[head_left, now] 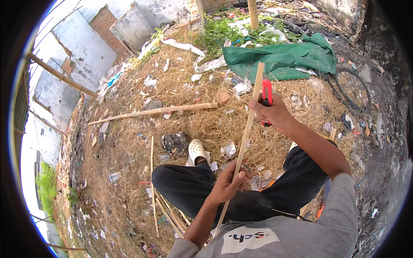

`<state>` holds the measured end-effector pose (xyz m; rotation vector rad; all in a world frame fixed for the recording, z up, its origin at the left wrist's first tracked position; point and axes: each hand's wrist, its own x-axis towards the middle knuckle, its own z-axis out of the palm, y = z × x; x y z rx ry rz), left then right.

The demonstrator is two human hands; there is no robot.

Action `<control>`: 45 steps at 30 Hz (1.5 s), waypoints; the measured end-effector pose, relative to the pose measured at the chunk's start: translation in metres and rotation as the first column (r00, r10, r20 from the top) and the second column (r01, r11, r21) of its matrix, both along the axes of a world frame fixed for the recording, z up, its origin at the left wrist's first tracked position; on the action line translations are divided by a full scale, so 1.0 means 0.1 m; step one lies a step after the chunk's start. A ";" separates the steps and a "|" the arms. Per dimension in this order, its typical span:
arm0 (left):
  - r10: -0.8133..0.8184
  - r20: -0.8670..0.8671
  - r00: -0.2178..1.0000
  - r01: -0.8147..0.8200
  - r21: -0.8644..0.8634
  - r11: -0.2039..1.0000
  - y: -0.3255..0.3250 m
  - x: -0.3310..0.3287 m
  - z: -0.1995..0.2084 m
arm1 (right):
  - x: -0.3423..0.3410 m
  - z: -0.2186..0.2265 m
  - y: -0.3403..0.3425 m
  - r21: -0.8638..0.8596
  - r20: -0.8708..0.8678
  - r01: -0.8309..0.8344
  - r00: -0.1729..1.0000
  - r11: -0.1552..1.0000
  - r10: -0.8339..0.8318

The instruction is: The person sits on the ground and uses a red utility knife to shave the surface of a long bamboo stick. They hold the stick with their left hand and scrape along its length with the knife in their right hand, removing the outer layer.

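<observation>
A long, pale bamboo strip (247, 130) slants up from my lap, its far end pointing away from me. My left hand (229, 182) is closed around its lower part, just above my lap. Higher up, my right hand (272, 112) grips a red and black utility knife (267, 92), with its fingers against the strip near the far end. Whether the knife's blade is out and touching the strip is hidden. Beside my left leg lie several more bamboo strips (171, 216), and one thin strip (152, 185) lies apart from them.
A bamboo pole (155, 112) lies across the dry grass ahead. Near my left shoe (197, 150) is a dark lump (175, 142). A crumpled green tarp (279, 58) spreads at the far right, with a black hose (348, 92) beside it. Litter is scattered around.
</observation>
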<state>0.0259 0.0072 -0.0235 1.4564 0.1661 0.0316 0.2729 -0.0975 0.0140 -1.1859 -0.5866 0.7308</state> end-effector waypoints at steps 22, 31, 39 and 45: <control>0.150 -0.119 0.981 -0.148 0.027 0.989 -0.01 0.36 0.21 | 0.35 0.16 -0.13 -0.057 0.998 0.728 0.039 0.683 0.042; 0.168 -0.107 0.980 -0.156 0.108 0.982 -0.08 0.16 0.16 | 0.35 0.13 -0.16 -0.081 0.991 0.684 -0.023 0.725 0.133; 0.152 -0.132 0.980 -0.129 0.165 0.978 -0.13 -0.03 0.18 | 0.65 -0.10 -0.18 0.007 0.978 0.666 -0.159 0.746 0.133; 0.153 -0.184 0.971 -0.133 0.117 0.984 -0.15 -0.12 0.12 | 0.78 -0.21 -0.08 -0.064 0.984 0.771 -0.056 0.634 0.167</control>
